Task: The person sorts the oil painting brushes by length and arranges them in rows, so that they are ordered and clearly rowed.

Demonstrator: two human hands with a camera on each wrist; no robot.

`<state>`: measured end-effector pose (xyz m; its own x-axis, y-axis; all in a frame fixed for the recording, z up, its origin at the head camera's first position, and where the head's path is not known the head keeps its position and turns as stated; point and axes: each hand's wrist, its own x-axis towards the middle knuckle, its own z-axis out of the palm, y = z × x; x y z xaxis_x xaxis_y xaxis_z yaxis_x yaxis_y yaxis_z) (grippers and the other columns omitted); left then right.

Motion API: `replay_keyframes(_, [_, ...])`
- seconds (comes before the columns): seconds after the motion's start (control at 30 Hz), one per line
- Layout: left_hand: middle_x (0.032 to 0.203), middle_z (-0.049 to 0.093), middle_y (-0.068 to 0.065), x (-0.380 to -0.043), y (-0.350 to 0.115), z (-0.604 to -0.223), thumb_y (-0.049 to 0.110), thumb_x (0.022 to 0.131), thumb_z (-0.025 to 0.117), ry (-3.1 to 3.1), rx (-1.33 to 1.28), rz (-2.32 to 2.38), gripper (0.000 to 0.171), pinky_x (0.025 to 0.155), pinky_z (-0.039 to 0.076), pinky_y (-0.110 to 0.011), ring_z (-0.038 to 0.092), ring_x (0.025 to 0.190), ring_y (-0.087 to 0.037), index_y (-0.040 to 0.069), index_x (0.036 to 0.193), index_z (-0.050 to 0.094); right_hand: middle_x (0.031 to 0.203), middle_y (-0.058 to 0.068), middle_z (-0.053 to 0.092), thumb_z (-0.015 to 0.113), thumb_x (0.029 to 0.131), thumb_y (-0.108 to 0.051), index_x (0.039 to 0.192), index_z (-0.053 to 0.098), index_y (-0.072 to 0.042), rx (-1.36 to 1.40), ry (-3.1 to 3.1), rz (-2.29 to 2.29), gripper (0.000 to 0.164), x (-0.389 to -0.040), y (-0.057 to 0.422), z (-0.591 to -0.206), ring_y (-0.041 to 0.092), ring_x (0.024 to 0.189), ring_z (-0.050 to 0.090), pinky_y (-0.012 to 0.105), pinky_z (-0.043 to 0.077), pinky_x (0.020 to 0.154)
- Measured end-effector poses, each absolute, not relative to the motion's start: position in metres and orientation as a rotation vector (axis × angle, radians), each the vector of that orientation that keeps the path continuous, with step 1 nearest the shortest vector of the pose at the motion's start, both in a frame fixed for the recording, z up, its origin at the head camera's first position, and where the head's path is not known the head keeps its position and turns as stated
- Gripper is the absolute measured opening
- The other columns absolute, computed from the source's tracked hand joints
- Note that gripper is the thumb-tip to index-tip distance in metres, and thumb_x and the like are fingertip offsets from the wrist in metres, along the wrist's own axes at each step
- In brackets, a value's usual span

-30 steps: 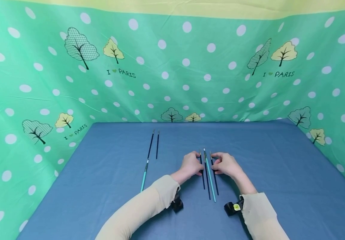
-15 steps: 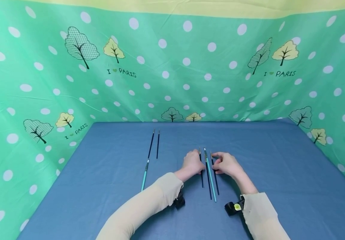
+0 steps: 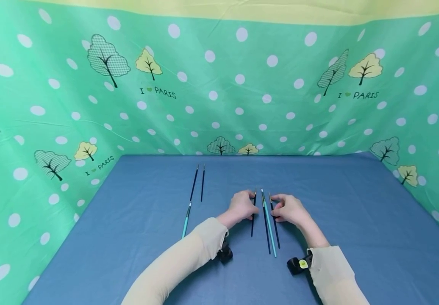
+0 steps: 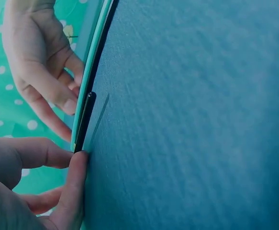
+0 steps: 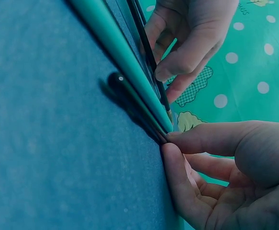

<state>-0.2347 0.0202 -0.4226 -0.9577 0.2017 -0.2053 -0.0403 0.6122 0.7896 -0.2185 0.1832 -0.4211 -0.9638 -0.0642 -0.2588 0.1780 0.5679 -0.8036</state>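
Note:
In the head view my left hand (image 3: 241,206) pinches a thin dark paintbrush (image 3: 253,224) near its bristle end. In the left wrist view that brush's rounded handle end (image 4: 87,112) sticks out past the finger and thumb. My right hand (image 3: 290,209) pinches another dark paintbrush (image 3: 276,233), its handle (image 5: 134,103) showing in the right wrist view. Between the hands a teal paintbrush (image 3: 269,228) lies alongside a further dark paintbrush (image 3: 266,228). All their bristles point away from me.
Further left on the blue-covered table (image 3: 357,212) lie two dark paintbrushes, one (image 3: 194,184) beside the other (image 3: 202,184). A teal paintbrush (image 3: 187,218) is nearer, its lower end hidden by my left sleeve. A green dotted curtain (image 3: 219,106) surrounds the table's back and sides.
The handle end of the left hand's dark paintbrush has swung left, away from the middle pair. My right hand has stayed almost still with its brush.

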Motion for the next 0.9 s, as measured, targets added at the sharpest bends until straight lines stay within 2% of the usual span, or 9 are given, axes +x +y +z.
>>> replay_keyframes(0.13, [0.067,0.058,-0.007,-0.234,0.016,-0.422,0.005,0.080,0.065,2.493,0.122,1.361,0.045,0.044,0.050,-0.026,0.056,0.048,-0.016,0.005,0.123,0.052,0.079,0.011,0.056,0.063,0.079,0.001,0.128,0.048,0.000,0.091,2.539,-1.352,0.052,-0.218,0.184,-0.422,0.015,0.057,0.059,0.029,0.055,0.054])
replay_keyframes(0.4, [0.084,0.055,-0.007,-0.239,0.008,-0.422,0.000,0.081,0.062,2.314,0.075,1.553,0.044,0.050,0.054,-0.026,0.058,0.055,-0.018,0.005,0.123,0.052,0.079,0.010,0.055,0.064,0.079,0.001,0.128,0.048,0.000,0.093,2.539,-1.353,0.052,-0.219,0.183,-0.422,0.015,0.056,0.058,0.028,0.055,0.054])
replay_keyframes(0.7, [0.086,0.054,-0.007,-0.247,-0.001,-0.425,-0.002,0.081,0.060,2.302,0.044,1.594,0.044,0.050,0.054,-0.026,0.055,0.051,-0.017,0.007,0.124,0.052,0.080,0.011,0.055,0.064,0.079,0.001,0.129,0.048,0.000,0.083,2.538,-1.345,0.052,-0.219,0.184,-0.422,0.015,0.057,0.058,0.028,0.055,0.054])
replay_keyframes(0.9, [0.088,0.055,-0.008,-0.254,-0.011,-0.426,-0.003,0.082,0.058,2.298,0.021,1.623,0.045,0.051,0.054,-0.028,0.057,0.058,-0.018,0.006,0.126,0.051,0.081,0.011,0.055,0.064,0.079,0.002,0.129,0.047,0.001,0.066,2.530,-1.359,0.053,-0.218,0.185,-0.422,0.015,0.058,0.059,0.029,0.055,0.055])
